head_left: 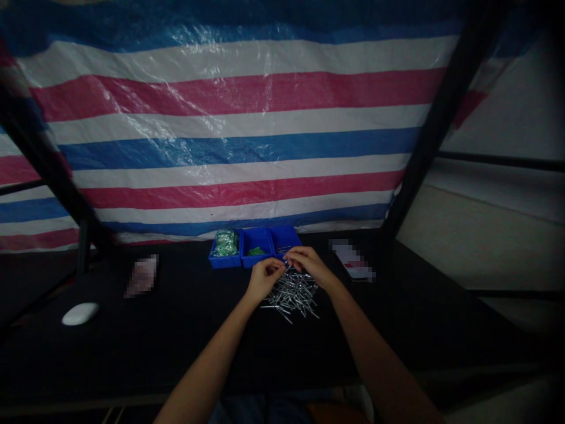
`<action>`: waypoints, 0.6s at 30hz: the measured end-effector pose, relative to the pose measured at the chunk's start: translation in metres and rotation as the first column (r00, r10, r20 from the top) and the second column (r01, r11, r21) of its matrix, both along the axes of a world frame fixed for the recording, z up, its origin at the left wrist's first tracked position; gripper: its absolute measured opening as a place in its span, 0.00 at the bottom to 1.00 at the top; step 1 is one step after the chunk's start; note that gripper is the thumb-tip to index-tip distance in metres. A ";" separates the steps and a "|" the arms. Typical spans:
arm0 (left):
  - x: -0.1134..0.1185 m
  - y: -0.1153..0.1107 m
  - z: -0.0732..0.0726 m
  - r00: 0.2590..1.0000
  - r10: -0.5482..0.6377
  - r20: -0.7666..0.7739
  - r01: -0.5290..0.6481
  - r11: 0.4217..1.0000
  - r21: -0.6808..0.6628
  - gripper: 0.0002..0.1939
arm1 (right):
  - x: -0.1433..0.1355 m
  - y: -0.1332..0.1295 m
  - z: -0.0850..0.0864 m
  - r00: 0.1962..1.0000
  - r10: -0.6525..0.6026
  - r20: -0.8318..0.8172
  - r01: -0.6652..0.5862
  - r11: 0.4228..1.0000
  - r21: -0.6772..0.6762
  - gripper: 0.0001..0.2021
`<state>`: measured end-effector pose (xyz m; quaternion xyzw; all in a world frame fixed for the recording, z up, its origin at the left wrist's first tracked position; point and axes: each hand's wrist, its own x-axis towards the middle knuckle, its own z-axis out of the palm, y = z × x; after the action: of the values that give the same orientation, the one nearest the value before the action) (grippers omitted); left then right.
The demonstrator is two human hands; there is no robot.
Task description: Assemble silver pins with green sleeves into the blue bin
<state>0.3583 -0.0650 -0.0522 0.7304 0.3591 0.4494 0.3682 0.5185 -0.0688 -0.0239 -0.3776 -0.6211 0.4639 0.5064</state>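
Note:
A loose heap of thin silver metal rods (pixel 295 295) lies on the black table. Over its far edge, my left hand (pixel 265 279) has thumb and fingers pinched together. Close beside it, my right hand (pixel 311 266) is pinched too, its fingertips nearly meeting the left ones. Whatever sits between the fingertips is too small and dark to name. Just behind my hands stand three blue bins in a row. Small green-and-clear packets fill the left bin (pixel 226 264), green bits lie in the middle bin (pixel 249 261), and a few thin pieces show in the right bin (pixel 286 234), partly covered by my right hand.
A white computer mouse (pixel 80 314) rests at the left. Nearer the bins lies a blurred pinkish object (pixel 143 275). Right of my hands is a flat, phone-like object (pixel 359 268), partly blurred. Behind the table hangs a striped plastic sheet (pixel 247 141) between dark slanted posts (pixel 435 138).

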 end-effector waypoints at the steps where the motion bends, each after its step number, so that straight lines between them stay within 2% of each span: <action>1: -0.001 0.001 0.000 1.000 0.009 0.003 -0.009 1.000 -0.001 0.13 | 0.000 0.000 0.000 1.000 0.008 0.000 -0.008 1.000 -0.010 0.09; 9: -0.007 0.008 0.005 0.994 0.103 0.038 -0.104 0.995 0.011 0.13 | 0.000 -0.004 -0.001 0.987 0.148 0.058 -0.145 0.988 -0.054 0.06; 18: -0.006 0.008 0.006 0.996 0.045 0.075 -0.045 0.999 0.003 0.14 | -0.002 -0.003 -0.011 0.965 0.246 0.084 -0.232 0.961 -0.151 0.12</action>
<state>0.3519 -0.0566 -0.0463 0.7057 0.3604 0.4853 0.3696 0.5163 -0.0719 -0.0347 -0.3576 -0.6533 0.5442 0.3863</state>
